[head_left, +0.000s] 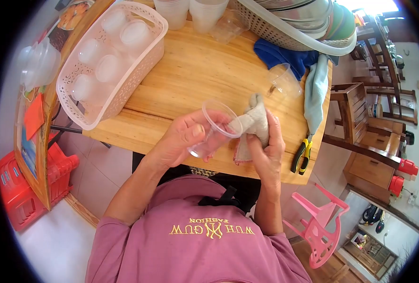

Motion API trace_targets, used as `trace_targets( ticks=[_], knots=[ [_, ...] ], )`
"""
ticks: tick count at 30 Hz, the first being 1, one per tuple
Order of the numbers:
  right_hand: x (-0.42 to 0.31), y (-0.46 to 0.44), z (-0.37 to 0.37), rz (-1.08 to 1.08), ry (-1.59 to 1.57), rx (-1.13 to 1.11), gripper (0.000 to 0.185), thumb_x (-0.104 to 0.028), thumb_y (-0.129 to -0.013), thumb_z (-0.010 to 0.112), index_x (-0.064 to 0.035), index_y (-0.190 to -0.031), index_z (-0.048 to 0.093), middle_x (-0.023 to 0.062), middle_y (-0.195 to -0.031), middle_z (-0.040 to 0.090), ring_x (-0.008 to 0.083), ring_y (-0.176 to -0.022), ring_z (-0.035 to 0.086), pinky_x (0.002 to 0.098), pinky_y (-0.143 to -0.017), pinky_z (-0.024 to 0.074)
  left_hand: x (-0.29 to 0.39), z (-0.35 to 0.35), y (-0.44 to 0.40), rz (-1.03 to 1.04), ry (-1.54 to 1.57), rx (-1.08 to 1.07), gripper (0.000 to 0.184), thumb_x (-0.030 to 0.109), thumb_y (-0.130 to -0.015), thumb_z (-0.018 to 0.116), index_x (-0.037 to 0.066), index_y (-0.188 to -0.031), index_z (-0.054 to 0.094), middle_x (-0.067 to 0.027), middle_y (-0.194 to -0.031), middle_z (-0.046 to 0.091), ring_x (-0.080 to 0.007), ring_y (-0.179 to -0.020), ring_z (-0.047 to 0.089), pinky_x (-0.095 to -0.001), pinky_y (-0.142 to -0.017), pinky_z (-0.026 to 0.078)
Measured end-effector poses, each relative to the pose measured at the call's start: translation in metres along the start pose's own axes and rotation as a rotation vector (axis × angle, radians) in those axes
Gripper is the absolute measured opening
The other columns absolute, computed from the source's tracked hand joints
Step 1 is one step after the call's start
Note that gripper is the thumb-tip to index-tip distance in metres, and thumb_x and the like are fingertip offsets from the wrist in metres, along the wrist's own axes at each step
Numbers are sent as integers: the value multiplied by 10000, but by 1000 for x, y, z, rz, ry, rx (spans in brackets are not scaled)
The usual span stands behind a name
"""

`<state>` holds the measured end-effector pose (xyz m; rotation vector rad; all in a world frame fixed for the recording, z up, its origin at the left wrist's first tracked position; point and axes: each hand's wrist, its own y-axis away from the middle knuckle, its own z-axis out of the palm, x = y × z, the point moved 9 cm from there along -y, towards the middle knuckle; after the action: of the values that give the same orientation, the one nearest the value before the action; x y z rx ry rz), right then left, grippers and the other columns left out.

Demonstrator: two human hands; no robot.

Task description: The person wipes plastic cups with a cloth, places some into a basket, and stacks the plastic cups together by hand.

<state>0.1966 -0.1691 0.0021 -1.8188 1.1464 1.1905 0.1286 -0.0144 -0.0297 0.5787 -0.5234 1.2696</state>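
Note:
My left hand (pixel 182 137) is wrapped around a clear plastic cup (pixel 215 141), which is tilted with its mouth toward my right hand. In my right hand (pixel 269 150) is a grey cloth (pixel 257 123), bunched between thumb and fingers. One end of the cloth reaches into the mouth of the cup, and a reddish edge hangs below. Both hands are over the near edge of the wooden table (pixel 190 70). Beyond my right hand, another clear cup (pixel 287 81) lies on its side on the tabletop.
A pink basket (pixel 133 81) holding several white-topped containers stands at the left. Stacked cups (pixel 171 13) and a grey basket (pixel 308 45) of bowls are at the back. Blue cloth (pixel 282 55), pale blue cloth (pixel 316 94) and yellow-black pliers (pixel 305 155) lie rightward. A pink chair (pixel 320 217) is below.

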Motion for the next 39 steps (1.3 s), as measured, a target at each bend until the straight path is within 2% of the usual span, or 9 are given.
trace_targets(
  ticks=[2, 4, 13, 19, 24, 28, 30, 36, 39],
  knots=[
    [2, 2, -6, 121, -113, 39, 526, 55, -825, 585, 39, -1345, 508, 141, -1211, 573, 228, -1085, 583, 334, -919, 477, 6, 2, 0, 10, -67, -5, 677, 514, -912, 667, 28, -1350, 494, -48, -987, 655, -107, -758, 611, -249, -601, 508],
    [9, 7, -3, 296, -585, 33, 560, 35, -809, 603, 46, -1359, 499, 105, -1207, 591, 173, -1098, 565, 305, -936, 457, 9, 3, 0, 20, -136, -5, 671, 506, -927, 653, 22, -1359, 482, -40, -984, 648, -101, -771, 605, -242, -621, 501],
    [-19, 11, 9, 141, -397, -108, 587, 18, -769, 609, 86, -1340, 489, 128, -1223, 564, 196, -1126, 546, 301, -982, 415, 36, -2, 7, 241, -572, 360, 624, 489, -996, 562, -17, -1346, 456, -67, -1151, 551, -119, -1028, 542, -285, -864, 476],
    [-32, 10, 20, 42, -344, -129, 543, 41, -772, 601, 74, -1305, 503, 131, -1170, 560, 222, -1086, 554, 309, -951, 432, 29, -9, 6, 124, -491, 285, 673, 543, -954, 601, -25, -1300, 503, -68, -1099, 593, -127, -1022, 568, -277, -864, 476],
    [-17, 4, 16, 26, -113, -41, 507, 63, -788, 569, 56, -1292, 516, 126, -1156, 573, 215, -1069, 564, 309, -941, 443, 3, 10, 5, 67, 93, 8, 681, 570, -947, 589, -10, -1300, 534, -56, -1102, 613, -111, -1012, 571, -270, -879, 468],
    [-8, 5, 18, 77, -119, -50, 514, 57, -800, 551, 44, -1313, 519, 119, -1145, 583, 195, -1064, 568, 302, -934, 448, 3, 24, 6, -6, -7, -148, 676, 550, -947, 599, -17, -1310, 538, -58, -1136, 614, -108, -1031, 572, -261, -906, 456],
    [-12, 6, 16, 35, -83, -60, 517, 58, -804, 543, 44, -1320, 519, 116, -1144, 584, 188, -1061, 570, 295, -931, 447, 3, 17, 4, -6, -186, 67, 828, 682, -868, 595, -39, -1273, 552, -72, -1057, 648, -116, -940, 599, -246, -799, 474],
    [-12, 15, 4, 250, -496, -54, 607, 10, -758, 600, 92, -1352, 503, 117, -1182, 625, 193, -1099, 595, 314, -992, 428, 13, 2, 7, -16, -323, 108, 733, 577, -891, 625, -23, -1304, 539, -73, -1091, 647, -130, -969, 598, -270, -838, 477],
    [-33, 16, 5, 148, -674, -177, 619, 14, -749, 597, 98, -1355, 502, 126, -1194, 623, 210, -1116, 598, 315, -994, 431, 10, -10, 10, -30, -309, 122, 607, 502, -935, 628, -1, -1267, 553, -57, -1119, 615, -124, -1054, 572, -275, -925, 455]
  ],
)
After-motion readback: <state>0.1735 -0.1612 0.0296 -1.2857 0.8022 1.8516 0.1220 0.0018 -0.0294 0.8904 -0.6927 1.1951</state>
